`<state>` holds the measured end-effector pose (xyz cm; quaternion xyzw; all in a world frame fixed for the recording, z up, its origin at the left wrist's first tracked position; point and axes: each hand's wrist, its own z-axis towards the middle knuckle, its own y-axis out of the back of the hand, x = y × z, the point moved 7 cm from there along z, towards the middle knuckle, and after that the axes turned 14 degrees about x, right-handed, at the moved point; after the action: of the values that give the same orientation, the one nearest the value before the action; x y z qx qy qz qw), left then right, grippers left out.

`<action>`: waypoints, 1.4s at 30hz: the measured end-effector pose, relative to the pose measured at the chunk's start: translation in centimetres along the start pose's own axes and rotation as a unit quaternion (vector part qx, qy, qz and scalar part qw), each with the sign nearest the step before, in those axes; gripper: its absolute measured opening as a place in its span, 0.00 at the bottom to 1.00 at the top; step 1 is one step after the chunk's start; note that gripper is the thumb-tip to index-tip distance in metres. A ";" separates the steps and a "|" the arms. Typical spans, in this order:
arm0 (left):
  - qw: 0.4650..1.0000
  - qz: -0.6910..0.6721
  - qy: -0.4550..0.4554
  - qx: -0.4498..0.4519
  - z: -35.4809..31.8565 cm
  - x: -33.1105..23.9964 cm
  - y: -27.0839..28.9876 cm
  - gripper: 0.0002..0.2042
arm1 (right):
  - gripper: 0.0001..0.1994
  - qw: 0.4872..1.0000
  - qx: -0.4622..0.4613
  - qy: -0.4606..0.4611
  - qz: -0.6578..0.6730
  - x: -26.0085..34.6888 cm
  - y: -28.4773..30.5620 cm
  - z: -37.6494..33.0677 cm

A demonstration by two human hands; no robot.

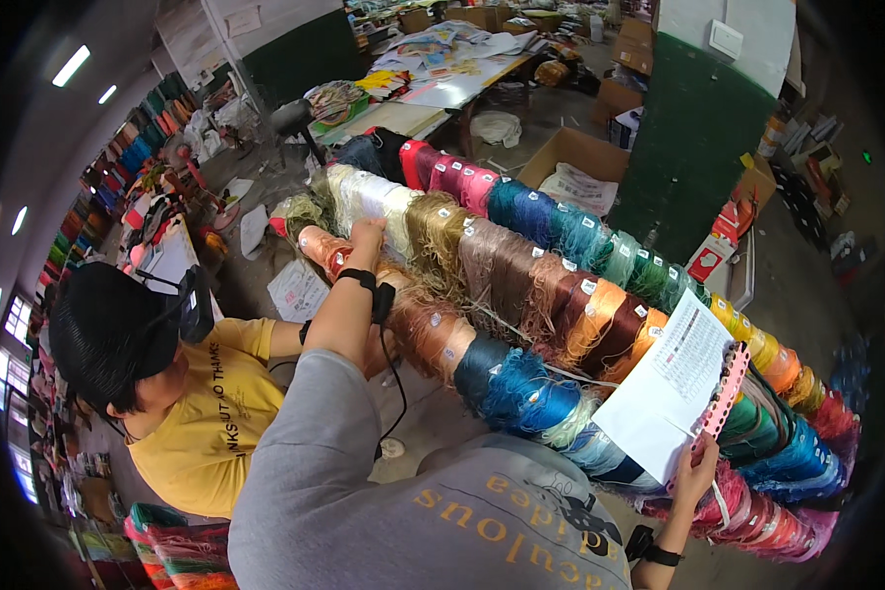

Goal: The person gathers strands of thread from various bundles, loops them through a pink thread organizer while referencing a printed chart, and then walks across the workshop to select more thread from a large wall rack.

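My left hand (368, 234) reaches out, fingers closed on cream thread skeins (374, 202) at the far end of the rack; my right hand (696, 470) pinches one white printed sheet (669, 388) with a pink perforated strip (726, 393). Two long rows of coloured skeins (551, 295) hang here. One co-worker in a yellow shirt (206, 413) crouches left; cluttered workshop tables (442, 88) and cardboard boxes (575, 157) lie beyond.

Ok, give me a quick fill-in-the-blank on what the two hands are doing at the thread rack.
The left hand touches the ____ thread bundles at the rack's far end.
The right hand holds a white ____ together with a pink perforated strip.
A nearby person's shirt is ____.

Missing words: cream; paper sheet; yellow
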<state>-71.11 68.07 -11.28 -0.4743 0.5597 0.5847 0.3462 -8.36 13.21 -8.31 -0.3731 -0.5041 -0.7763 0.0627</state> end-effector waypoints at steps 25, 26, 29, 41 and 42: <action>0.987 -0.071 0.020 0.140 -3.5 -1.2 -0.1 0.07 | 0.17 1.000 0.012 -0.009 0.025 1.3 0.4 0.1; 0.983 -0.095 0.023 0.154 -3.7 -1.5 -0.3 0.07 | 0.17 1.000 0.012 -0.010 0.024 1.2 0.4 0.1; 0.977 -0.136 0.003 0.164 -4.5 -2.3 -0.7 0.08 | 0.17 1.000 0.017 -0.018 0.014 0.9 0.3 0.0; 0.891 -0.276 -0.058 0.355 -9.1 -9.0 -3.8 0.24 | 0.17 1.000 0.022 -0.006 0.013 0.6 0.4 0.0; 0.887 -0.286 -0.071 0.356 -9.8 -10.2 -3.9 0.27 | 0.17 0.999 0.027 -0.012 0.018 0.8 0.4 0.0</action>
<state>-62.67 60.20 -2.19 -0.4157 0.5446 0.2541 0.6826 -8.76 13.22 -7.48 -0.3896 -0.5186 -0.7568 0.0807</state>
